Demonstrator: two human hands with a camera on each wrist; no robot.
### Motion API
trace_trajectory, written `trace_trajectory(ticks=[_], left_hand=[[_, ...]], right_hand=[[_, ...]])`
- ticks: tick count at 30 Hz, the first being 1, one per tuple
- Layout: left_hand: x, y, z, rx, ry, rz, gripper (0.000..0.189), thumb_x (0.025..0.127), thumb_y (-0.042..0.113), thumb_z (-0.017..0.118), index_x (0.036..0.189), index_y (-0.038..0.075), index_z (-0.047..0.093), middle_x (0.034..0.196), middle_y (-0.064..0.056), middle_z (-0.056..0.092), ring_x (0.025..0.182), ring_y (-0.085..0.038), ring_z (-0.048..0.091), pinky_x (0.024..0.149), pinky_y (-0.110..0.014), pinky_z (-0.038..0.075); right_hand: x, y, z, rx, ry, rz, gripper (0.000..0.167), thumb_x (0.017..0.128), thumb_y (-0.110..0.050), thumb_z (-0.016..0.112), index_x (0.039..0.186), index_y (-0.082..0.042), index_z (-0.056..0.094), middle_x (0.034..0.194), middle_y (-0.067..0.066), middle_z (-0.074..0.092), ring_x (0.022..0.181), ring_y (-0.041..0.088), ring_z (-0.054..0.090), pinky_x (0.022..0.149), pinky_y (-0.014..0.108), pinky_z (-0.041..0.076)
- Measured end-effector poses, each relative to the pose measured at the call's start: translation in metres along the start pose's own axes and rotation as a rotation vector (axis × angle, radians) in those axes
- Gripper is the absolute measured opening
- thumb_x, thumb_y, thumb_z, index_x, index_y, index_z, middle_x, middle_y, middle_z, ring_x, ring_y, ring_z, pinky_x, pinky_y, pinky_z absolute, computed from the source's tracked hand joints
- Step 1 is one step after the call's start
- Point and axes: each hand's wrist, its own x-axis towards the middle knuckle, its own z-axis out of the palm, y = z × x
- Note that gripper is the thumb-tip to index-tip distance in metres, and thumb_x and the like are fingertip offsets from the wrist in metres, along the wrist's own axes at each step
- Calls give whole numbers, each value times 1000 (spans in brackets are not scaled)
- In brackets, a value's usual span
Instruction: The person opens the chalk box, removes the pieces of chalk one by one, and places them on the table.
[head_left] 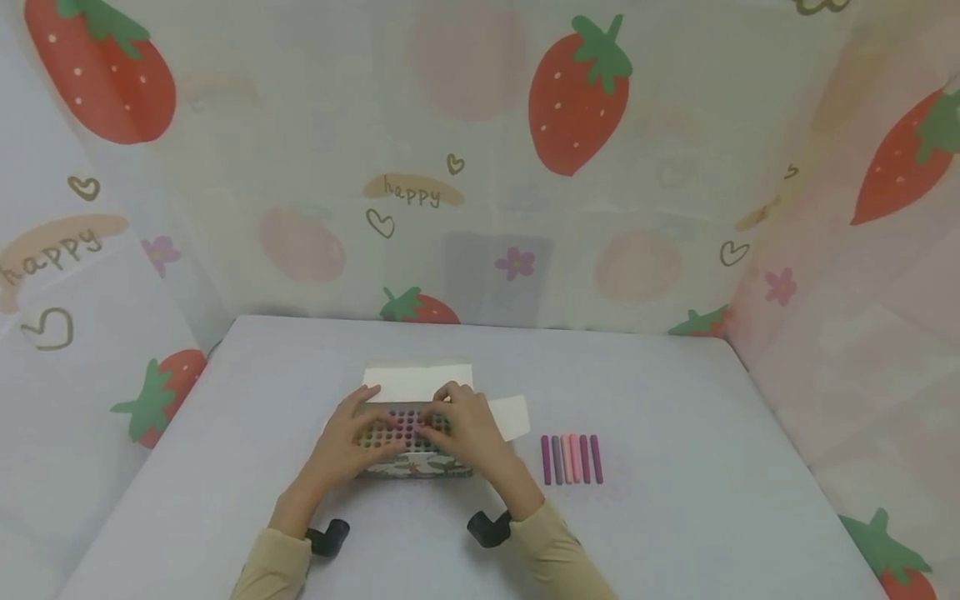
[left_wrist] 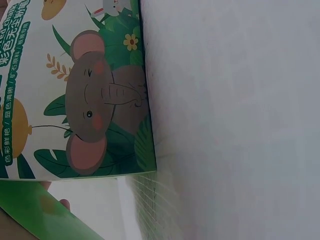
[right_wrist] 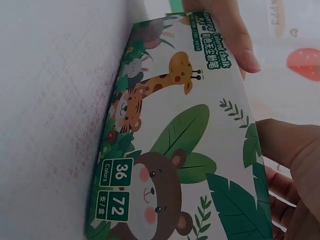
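A cardboard box of colored chalk lies in front of me, its top showing rows of chalk ends in round holes. In the right wrist view its printed front carries a giraffe, a tiger and a bear. My left hand rests at the box's left side, thumb and forefinger spread apart over the rows. From the right, my right hand reaches over the box with thumb and forefinger bent close to the chalk ends. I cannot tell whether a stick is between those fingertips.
Several loose chalk sticks, purple, grey-violet and pink, lie side by side right of the box. The raised white lid stands behind the rows, and a side flap sticks out right. Strawberry-printed cloth surrounds the white table.
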Motion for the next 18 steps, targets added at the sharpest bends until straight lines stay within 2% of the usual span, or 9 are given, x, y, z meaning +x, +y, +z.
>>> trace_trajectory(ticks=[11,18], left_hand=[[-1,0,1,-11,8,5,34,71,52,74,94,28,65,148,-8,31,138,-37,20,102,-66,23],[-1,1,0,-5,3,-4,35,71,52,73,94,28,65,148,-9,31,138,-37,19,103,-66,22]], right_hand=[[-1,-6,1,13,-31,9,13,82,-34,70,89,-23,71,100,-3,57,86,13,49,71,26,38],[0,-7,1,8,-8,4,12,82,-34,70,87,-24,69,100,-3,56,84,12,49,69,25,37]])
